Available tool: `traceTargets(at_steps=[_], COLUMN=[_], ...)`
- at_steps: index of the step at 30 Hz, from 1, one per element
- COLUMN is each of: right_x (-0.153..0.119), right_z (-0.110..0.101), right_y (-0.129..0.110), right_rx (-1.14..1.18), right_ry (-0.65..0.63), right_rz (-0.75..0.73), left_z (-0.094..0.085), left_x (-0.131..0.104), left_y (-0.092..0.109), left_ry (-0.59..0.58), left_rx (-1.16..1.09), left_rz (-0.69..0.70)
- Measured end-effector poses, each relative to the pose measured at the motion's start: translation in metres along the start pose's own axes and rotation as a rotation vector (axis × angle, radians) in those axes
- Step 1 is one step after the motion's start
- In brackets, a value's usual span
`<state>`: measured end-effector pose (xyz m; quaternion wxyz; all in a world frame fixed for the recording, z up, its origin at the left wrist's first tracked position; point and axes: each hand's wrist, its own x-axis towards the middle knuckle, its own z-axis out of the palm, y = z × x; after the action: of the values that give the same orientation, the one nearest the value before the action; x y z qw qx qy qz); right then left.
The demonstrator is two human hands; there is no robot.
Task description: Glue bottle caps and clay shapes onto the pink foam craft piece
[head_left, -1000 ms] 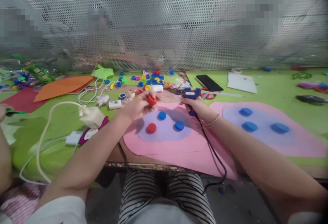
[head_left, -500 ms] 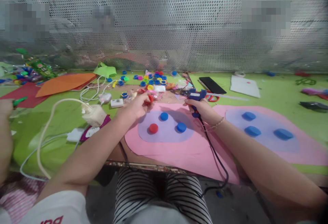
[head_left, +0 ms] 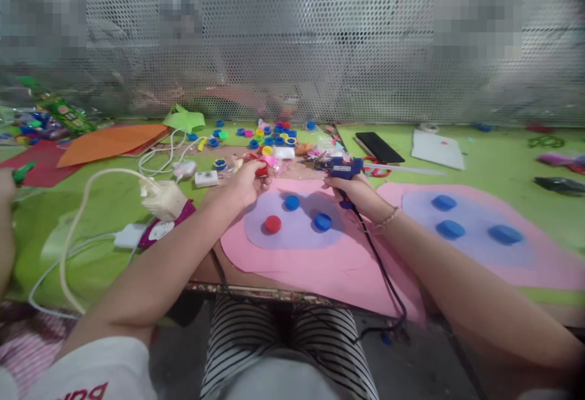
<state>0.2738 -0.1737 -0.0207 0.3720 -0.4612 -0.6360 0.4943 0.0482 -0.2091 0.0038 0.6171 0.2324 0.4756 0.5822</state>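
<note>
My left hand (head_left: 247, 185) pinches a red bottle cap (head_left: 262, 170) above the far left edge of a pink paper sheet (head_left: 256, 262). My right hand (head_left: 359, 192) is wrapped round a blue hot glue gun (head_left: 345, 168), its nozzle pointing left toward the cap. A clear glue stick (head_left: 411, 171) sticks out of the gun's back. On the pink sheet lies a purple paper shape (head_left: 297, 238), bearing a red cap (head_left: 273, 224) and two blue caps, one far (head_left: 292, 203) and one to the right (head_left: 322, 222).
Several loose caps (head_left: 269, 141) lie beyond my hands. At right, another pink sheet (head_left: 557, 266) carries blue caps. A black phone (head_left: 379, 147) and red-handled scissors (head_left: 377, 171) sit behind the gun. A power strip (head_left: 159, 233) with cables lies left; another person's hand (head_left: 7, 186) is far left.
The view has shifted slightly, moving most things a little up and left. My left hand still holds the red cap and my right hand the glue gun, both nearly in place.
</note>
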Motion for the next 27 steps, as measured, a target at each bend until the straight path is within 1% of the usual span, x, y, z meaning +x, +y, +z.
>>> traceTargets(at_steps=[3,6,10,14,16,20,23,27], right_x=[0.000,0.001,-0.001,-0.006,-0.007,-0.009,-0.011,-0.012], right_z=[0.000,-0.001,0.000,0.001,0.001,0.001,0.002,0.003], right_y=[0.000,0.000,-0.003,-0.007,-0.009,-0.011,-0.013,-0.015], right_rx=[-0.010,-0.030,-0.058,-0.150,-0.188,-0.215,-0.238,-0.246], right_ry=[-0.012,-0.002,-0.011,-0.034,-0.050,-0.068,-0.079,-0.088], right_rz=[-0.017,-0.030,-0.050,-0.062,-0.064,-0.083,-0.082,-0.071], left_z=[-0.002,-0.003,-0.001,0.004,0.005,0.005,0.002,-0.001], left_x=[0.004,0.006,0.004,-0.002,-0.004,-0.003,-0.002,-0.001], left_y=[0.000,-0.001,-0.003,-0.004,-0.005,-0.008,-0.010,-0.012], left_ry=[0.031,0.052,0.037,0.015,0.004,-0.010,-0.053,-0.074], left_rx=[-0.040,-0.068,-0.046,0.022,0.043,0.094,0.144,0.201], left_rz=[-0.013,0.002,0.005,-0.068,-0.079,-0.019,0.014,0.020])
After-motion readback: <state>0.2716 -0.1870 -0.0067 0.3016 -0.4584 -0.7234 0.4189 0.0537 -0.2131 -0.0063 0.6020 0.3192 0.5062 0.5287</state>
